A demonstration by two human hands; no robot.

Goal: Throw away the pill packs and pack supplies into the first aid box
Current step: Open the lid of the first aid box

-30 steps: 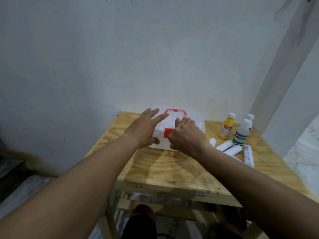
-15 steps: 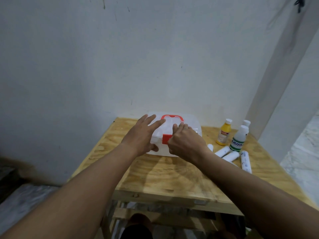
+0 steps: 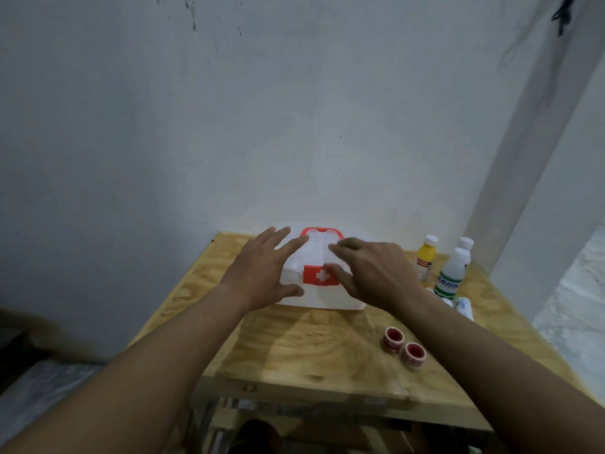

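Observation:
A white first aid box (image 3: 322,298) with a red handle and a red latch bearing a white cross stands shut at the back of the wooden table (image 3: 294,348). My left hand (image 3: 262,271) lies flat on the box's left side, fingers spread. My right hand (image 3: 373,271) rests on the lid's right part, its thumb beside the latch. Right of the box stand a yellow bottle (image 3: 425,262) and two white bottles (image 3: 453,273). A white bandage roll (image 3: 465,308) lies behind my right forearm. Two red-rimmed tape rolls (image 3: 403,346) sit near the front.
A bare wall rises close behind the table. A white post (image 3: 523,152) stands at the right. The table's front edge (image 3: 327,391) runs above a wooden frame and the floor.
My right hand has slid off the red latch to the right, so the white cross shows. The two tape rolls have come into sight. My left hand stays on the box.

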